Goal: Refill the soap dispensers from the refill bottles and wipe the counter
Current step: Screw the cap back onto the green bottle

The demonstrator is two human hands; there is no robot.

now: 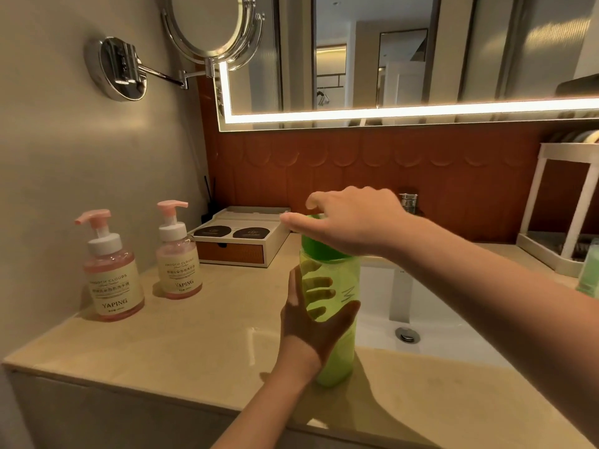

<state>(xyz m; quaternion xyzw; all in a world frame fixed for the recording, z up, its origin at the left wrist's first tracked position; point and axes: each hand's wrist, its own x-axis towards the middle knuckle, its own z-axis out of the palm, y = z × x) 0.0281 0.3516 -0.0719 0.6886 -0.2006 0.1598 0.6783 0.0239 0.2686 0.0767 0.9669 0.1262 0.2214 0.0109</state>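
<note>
A tall translucent green bottle (337, 348) with a green screw cap (319, 249) stands upright on the beige counter (201, 338), just left of the sink. My left hand (311, 325) grips its body, fingers wrapped round the far side. Over the cap lies my right hand (350, 222), fingers extended and touching the cap's top; the palm hides most of it. Two pink pump soap dispensers stand by the left wall, the nearer one (113, 280) and the farther one (179, 257), both holding pink liquid.
A white sink basin (421, 306) with a metal drain (407, 335) lies right of the bottle, a faucet (409, 202) behind it. A small drawer box (241, 241) sits at the back. A white rack (564, 202) stands far right. A swing-arm mirror (214, 30) juts from the left wall.
</note>
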